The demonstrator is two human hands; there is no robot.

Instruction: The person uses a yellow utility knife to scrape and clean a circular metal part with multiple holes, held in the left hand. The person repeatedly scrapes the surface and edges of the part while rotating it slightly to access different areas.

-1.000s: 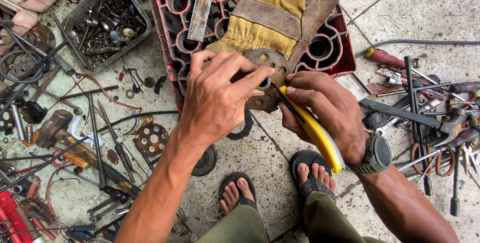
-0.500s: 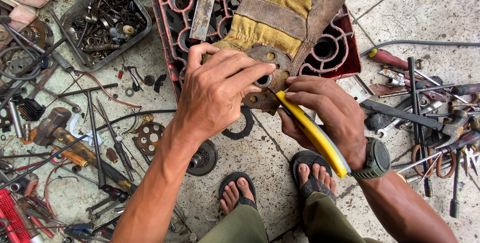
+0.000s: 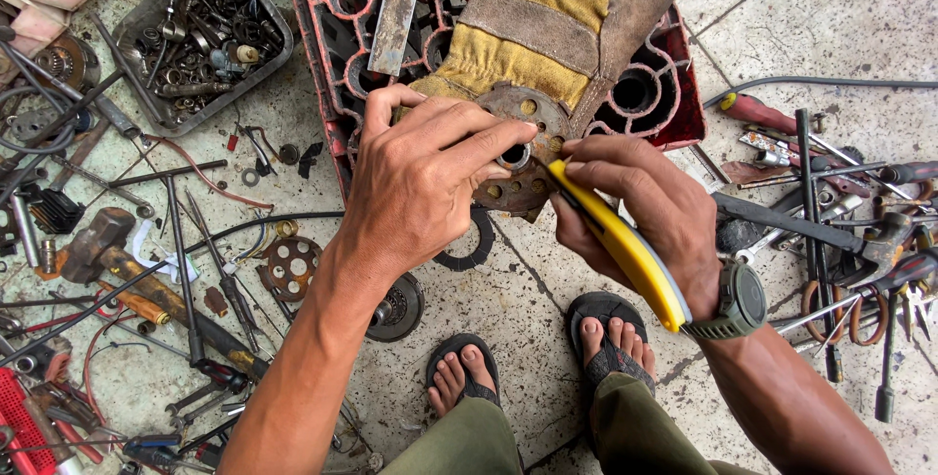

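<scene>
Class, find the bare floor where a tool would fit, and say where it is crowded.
Bare tile lies at the top right, between the red crate and the black cable. Another patch lies between the feet and the dark ring. The left side by the metal tray is crowded.

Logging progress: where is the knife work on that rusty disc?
Done: rusty perforated disc is propped on the work glove over the red crate. In hand: left hand steadies it; right hand works the yellow utility knife at its centre hole. Left: disc remains rusty.

floor [image 3: 831,16]: grey stained tiles, dark joints | light: even daylight | clutter: scattered tools [image 3: 831,211]
</scene>
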